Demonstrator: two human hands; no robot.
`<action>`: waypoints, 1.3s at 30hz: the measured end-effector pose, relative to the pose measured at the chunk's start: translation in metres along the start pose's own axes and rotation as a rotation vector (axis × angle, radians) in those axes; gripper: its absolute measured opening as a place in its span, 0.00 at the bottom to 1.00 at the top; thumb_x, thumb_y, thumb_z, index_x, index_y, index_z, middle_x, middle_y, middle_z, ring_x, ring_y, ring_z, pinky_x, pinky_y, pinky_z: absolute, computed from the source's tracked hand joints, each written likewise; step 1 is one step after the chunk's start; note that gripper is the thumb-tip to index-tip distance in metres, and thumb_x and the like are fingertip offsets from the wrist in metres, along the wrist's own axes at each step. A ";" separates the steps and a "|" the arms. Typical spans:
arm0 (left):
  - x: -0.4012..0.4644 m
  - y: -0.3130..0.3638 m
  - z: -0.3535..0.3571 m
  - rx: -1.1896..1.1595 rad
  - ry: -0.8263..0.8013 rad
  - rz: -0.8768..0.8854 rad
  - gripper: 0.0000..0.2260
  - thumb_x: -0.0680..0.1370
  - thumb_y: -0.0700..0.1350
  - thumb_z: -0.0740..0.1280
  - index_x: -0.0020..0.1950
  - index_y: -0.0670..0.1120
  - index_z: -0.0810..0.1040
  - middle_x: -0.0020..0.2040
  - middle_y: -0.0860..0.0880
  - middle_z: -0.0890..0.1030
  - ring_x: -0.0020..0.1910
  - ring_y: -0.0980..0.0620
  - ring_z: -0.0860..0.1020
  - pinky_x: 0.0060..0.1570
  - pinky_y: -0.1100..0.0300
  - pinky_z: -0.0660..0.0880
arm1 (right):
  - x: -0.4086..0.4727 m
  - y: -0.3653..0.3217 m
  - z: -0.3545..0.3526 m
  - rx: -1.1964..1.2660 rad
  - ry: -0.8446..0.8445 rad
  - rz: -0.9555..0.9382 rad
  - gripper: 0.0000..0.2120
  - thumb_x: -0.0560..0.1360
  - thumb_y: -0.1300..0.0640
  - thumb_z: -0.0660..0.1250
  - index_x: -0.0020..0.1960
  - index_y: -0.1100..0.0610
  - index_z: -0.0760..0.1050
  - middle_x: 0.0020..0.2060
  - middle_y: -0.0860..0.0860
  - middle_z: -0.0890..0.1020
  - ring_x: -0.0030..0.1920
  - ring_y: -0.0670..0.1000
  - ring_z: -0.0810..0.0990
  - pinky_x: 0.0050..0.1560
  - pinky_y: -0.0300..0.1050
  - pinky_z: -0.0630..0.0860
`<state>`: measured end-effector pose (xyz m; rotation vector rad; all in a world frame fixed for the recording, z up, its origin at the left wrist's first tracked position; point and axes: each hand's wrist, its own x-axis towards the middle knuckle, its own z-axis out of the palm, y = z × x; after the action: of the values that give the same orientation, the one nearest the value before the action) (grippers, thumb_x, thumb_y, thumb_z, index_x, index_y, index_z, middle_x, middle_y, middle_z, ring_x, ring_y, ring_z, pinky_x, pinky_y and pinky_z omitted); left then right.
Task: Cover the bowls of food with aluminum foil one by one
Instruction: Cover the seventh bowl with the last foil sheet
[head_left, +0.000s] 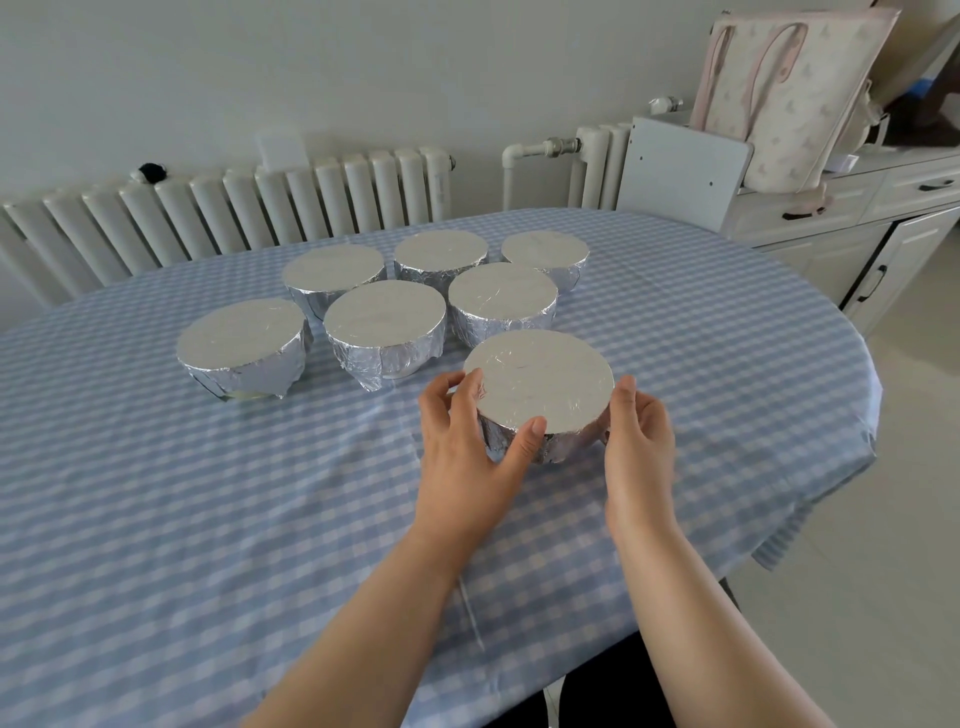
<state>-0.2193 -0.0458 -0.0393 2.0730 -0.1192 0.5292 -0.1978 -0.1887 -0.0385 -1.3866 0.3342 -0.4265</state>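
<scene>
Start at the far left of the checked tablecloth (156, 519), where the leftmost covered bowl (241, 345) shows a loose flap of foil low on its near side and a sliver of bowl beneath it; take that as the fault to avoid on the one you now hold. Behind it and to its right stand five more wrapped bowls in two staggered rows, all with flat foil tops, so this looks like the last of the seven. Your left hand (467, 441) is curled round the left flank of the near bowl (540, 384), thumb laid on the front rim and fingers wrapped toward the back, pressing the foil skirt against the wall. Keep that thumb low on the rim instead of on the flat top, since pushing the centre would likely dent the sheet down toward the food. The bowl sits on the cloth just in front of the back rows, close to its nearest neighbour but apart from it. Work round the rim in small presses, smoothing downward so the pleats lie flat. Your right hand (636, 431) is loosely cupped at the right flank, fingertips at the foil edge, though whether it is gripping or only touching I cannot tell. Use it to steady the bowl while the left hand crimps, then tuck the lower hem under.
</scene>
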 end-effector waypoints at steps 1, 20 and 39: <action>0.000 0.000 0.000 -0.004 -0.005 -0.003 0.37 0.70 0.70 0.61 0.73 0.52 0.64 0.69 0.57 0.57 0.69 0.62 0.58 0.64 0.67 0.59 | -0.002 -0.001 0.000 -0.012 -0.010 -0.019 0.22 0.78 0.37 0.61 0.49 0.57 0.74 0.45 0.54 0.83 0.49 0.51 0.83 0.54 0.52 0.79; 0.002 -0.002 0.001 0.114 -0.025 -0.015 0.46 0.64 0.71 0.67 0.75 0.47 0.62 0.77 0.53 0.58 0.73 0.55 0.56 0.71 0.62 0.55 | 0.008 0.010 0.003 -0.063 0.049 0.007 0.08 0.81 0.49 0.59 0.47 0.49 0.73 0.45 0.48 0.81 0.52 0.52 0.81 0.59 0.57 0.77; 0.002 0.000 0.000 0.085 -0.014 -0.022 0.45 0.63 0.72 0.66 0.73 0.48 0.64 0.75 0.54 0.60 0.71 0.58 0.58 0.67 0.65 0.55 | 0.020 0.003 0.008 -0.001 0.042 0.156 0.06 0.79 0.62 0.62 0.51 0.53 0.75 0.55 0.56 0.82 0.48 0.50 0.80 0.58 0.56 0.78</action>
<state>-0.2171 -0.0453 -0.0385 2.1583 -0.0831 0.5146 -0.1767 -0.1910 -0.0399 -1.3429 0.4733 -0.3265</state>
